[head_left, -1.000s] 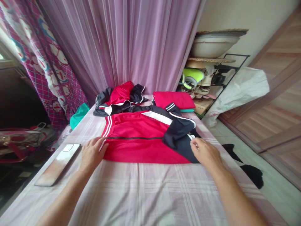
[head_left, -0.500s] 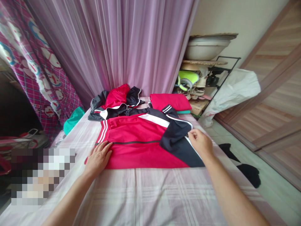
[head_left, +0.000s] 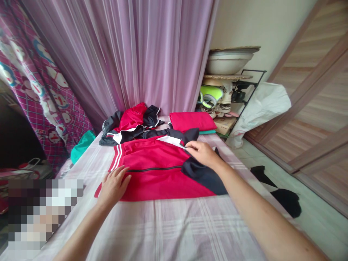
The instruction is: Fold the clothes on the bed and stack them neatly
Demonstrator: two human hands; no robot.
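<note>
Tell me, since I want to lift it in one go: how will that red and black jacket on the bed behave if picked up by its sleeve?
Probably floppy: the red jacket lies flat on the bed, and the black sleeve bends limply where the right hand pinches it. It looks thin, so likely light. The smooth fabric may slide, which could be why the left hand presses its edge.
</note>
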